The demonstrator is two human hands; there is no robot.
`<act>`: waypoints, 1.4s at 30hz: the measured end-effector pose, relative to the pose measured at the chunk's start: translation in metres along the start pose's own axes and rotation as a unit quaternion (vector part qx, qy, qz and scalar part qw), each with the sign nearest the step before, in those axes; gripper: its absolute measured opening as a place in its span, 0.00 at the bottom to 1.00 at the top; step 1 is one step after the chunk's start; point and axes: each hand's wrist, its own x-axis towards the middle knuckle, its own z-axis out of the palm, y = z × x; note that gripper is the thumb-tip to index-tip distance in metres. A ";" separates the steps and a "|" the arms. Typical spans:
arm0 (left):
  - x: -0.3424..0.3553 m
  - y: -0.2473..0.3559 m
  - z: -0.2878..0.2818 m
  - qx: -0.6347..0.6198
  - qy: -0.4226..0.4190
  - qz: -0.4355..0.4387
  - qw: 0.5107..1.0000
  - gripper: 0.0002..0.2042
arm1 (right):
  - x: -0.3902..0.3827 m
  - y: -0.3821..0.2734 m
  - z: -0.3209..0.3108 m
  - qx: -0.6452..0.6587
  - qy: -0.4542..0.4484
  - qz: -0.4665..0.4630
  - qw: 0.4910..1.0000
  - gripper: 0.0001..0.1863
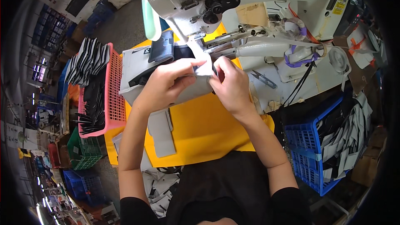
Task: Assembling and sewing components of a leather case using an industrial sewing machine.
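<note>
A grey fabric bag [134, 67] with black parts sits under the head of a white sewing machine [183, 21]. A dark blue flap piece [161, 46] stands up from its top. My left hand [168, 84] pinches the left edge of a whitish strip [201, 56] between thumb and forefinger, close to the machine's needle area. From the other side my right hand [230, 84] is closed at the strip's right end, beside the narrow machine arm [258, 50]. The fingers partly cover the bag's edge there, so the exact grip of the right hand is hard to see.
Yellow sheeting [200, 129] covers the work surface, with a flat grey piece [161, 135] on it. Thread snips [264, 79] lie right. A pink basket [114, 91] with dark and grey pieces stands left, a blue crate [304, 141] of grey pieces right.
</note>
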 end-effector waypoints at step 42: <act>0.084 -0.038 -0.055 0.260 -0.334 -0.193 0.885 0.19 | -0.012 0.051 0.041 -0.016 -0.066 0.031 0.997 0.08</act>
